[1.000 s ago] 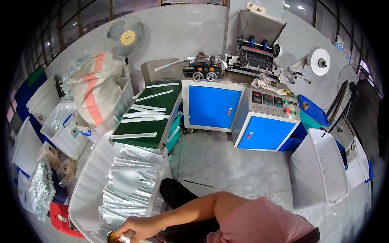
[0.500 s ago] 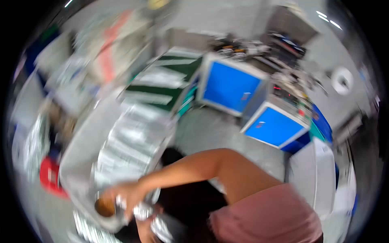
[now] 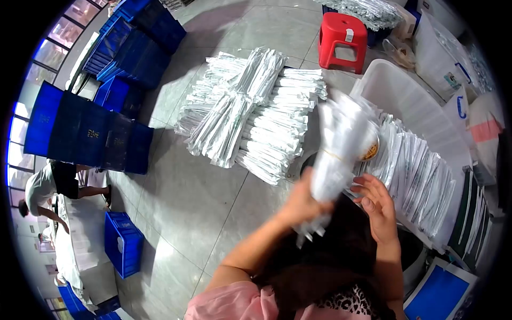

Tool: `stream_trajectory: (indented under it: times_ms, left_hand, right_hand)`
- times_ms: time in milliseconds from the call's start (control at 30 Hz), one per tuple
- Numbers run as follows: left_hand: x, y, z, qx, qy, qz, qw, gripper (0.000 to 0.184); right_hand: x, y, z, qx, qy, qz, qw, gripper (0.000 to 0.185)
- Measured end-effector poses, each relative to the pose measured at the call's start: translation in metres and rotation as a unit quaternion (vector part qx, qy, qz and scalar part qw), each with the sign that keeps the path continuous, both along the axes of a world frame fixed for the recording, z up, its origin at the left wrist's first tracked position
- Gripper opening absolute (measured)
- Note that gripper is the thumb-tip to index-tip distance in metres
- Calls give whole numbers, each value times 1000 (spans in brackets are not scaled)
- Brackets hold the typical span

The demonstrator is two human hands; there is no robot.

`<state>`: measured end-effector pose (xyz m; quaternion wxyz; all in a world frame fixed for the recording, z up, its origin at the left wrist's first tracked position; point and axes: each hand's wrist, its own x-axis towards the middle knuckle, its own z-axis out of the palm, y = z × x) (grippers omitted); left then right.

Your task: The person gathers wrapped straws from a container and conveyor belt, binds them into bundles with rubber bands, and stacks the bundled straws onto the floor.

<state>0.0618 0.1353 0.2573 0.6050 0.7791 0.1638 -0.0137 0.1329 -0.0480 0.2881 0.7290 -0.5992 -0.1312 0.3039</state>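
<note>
My left hand (image 3: 305,204) grips the lower end of a bundle of long white plastic-wrapped packets (image 3: 337,168), held upright and slightly tilted. A thin rubber band runs around its middle; the upper end is blurred by motion. My right hand (image 3: 381,207) is apart from the bundle, to its right, with fingers spread and nothing in them. Partly hidden behind the bundle is a round container of yellowish rubber bands (image 3: 370,151). Beside it, a row of similar loose packets (image 3: 413,170) fills part of a large white tub (image 3: 392,80).
Ahead on the floor stands a big crosswise stack of packet bundles (image 3: 250,114). A red stool (image 3: 344,40) is beyond it. Blue crates (image 3: 85,128) are piled at the left, near a bending person (image 3: 40,184). A blue-fronted cabinet (image 3: 438,293) is at lower right.
The view has swung from the machines and cabinets toward the floor stack and crates. My hands, earlier close together near the tub, are now apart, with the bundle raised in my left hand.
</note>
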Motion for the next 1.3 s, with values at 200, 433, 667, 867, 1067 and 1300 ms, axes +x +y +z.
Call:
stream_trajectory:
  times_ms: [200,433,667,867,1067,1300]
  left_hand:
    - [33,172,-78,433,183,179,865,58]
    - [8,295,-284,466,402,29,787,73]
    - [29,155,-160,503,-31,177,846,57]
    - [29,-17,-39,423,-253,78,867,48]
    - [41,-64,-55,452,-253,-95,850,45]
    - [47,-62,-72,498,-146,-137,844,48]
  right_hand:
    - [22,-35,-22,-165,-51,-59,983,28]
    - [10,-84,-68,-237,-58,-192,951,23]
    - [30,-175,-87,-469,-283,-314,776,29]
    - [76,-221,-104,-471,-315,-355,743,35]
    - [129,-273,-126,-704,-237,-360,565,83]
    - [172,-385,-172,-685,82,-238,683,85]
